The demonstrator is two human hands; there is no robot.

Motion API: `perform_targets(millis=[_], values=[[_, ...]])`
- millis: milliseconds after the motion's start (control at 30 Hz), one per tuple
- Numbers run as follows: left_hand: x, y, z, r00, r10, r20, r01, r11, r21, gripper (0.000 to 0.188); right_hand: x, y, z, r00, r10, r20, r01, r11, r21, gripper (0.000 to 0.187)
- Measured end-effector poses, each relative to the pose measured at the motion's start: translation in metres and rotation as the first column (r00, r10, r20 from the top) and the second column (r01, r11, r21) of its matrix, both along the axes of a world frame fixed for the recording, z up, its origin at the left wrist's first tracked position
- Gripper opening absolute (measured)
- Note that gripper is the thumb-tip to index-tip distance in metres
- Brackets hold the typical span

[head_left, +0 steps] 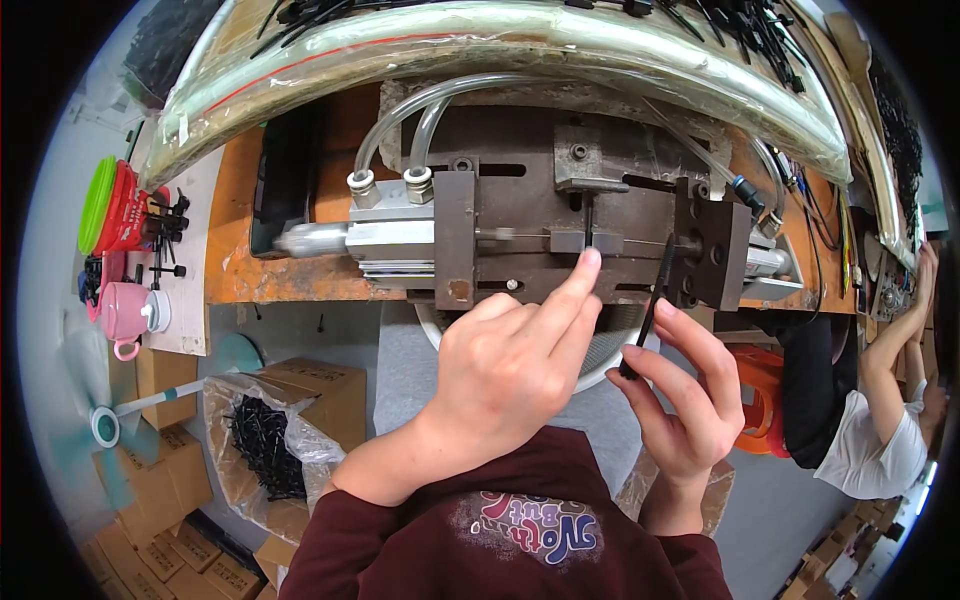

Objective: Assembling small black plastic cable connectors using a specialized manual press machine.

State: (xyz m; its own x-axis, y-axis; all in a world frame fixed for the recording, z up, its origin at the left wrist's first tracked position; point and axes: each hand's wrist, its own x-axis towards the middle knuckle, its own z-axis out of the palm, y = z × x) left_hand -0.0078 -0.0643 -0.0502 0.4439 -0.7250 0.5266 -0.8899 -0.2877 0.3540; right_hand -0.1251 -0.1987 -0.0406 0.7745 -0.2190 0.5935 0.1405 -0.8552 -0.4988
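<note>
My left hand [515, 355] reaches over the middle of a dark metal fixture [520, 150] with its index finger stretched out. That fingertip rests at the lower end of a slim black piece [589, 215] seated upright in the small center block. The other fingers are partly bent, and its thumb is hidden. Just right of it, my right hand [690, 395] pinches a thin, tapered black plastic piece [657, 290] between thumb and fingers, pointed end up, in front of the fixture's right block [720, 250]. A thin metal rod crosses the fixture behind it.
Pneumatic cylinders flank the fixture, the left one [395, 245] fed by clear hoses [430, 120]. A plastic-wrapped bar [520, 45] arches across the back. Left are a pink cup [124, 312] and a fan [105, 425]; below, a lined box of black parts [268, 445]. Another person [880, 430] sits right.
</note>
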Motion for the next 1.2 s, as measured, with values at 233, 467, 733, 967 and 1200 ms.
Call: perform_targets(millis=[233, 467, 733, 967, 1200], values=[[-0.006, 0.041, 0.011, 0.909, -0.285, -0.303, 0.339, 0.93, 0.14, 0.026, 0.018, -0.003, 0.0, 0.993, 0.049, -0.11, -0.06, 0.993, -0.1, 0.024], [-0.009, 0.052, -0.003, 0.86, -0.318, -0.399, 0.402, 0.903, 0.148, 0.033, 0.037, 0.007, 0.005, 0.97, -0.032, -0.242, -0.03, 0.968, -0.248, 0.025], [-0.007, 0.045, -0.006, 0.881, -0.347, -0.323, 0.39, 0.918, 0.076, 0.033, 0.037, 0.007, 0.013, 0.959, -0.038, -0.282, -0.04, 0.963, -0.266, 0.025], [-0.008, 0.054, -0.01, 0.882, -0.374, -0.288, 0.4, 0.916, 0.037, 0.027, 0.087, -0.012, 0.065, 0.994, 0.108, -0.035, -0.112, 0.987, -0.117, 0.021], [-0.012, 0.05, -0.017, 0.868, -0.42, -0.264, 0.419, 0.906, -0.063, 0.024, 0.213, -0.054, 0.118, 0.998, 0.005, 0.056, 0.016, 0.925, -0.38, 0.034]])
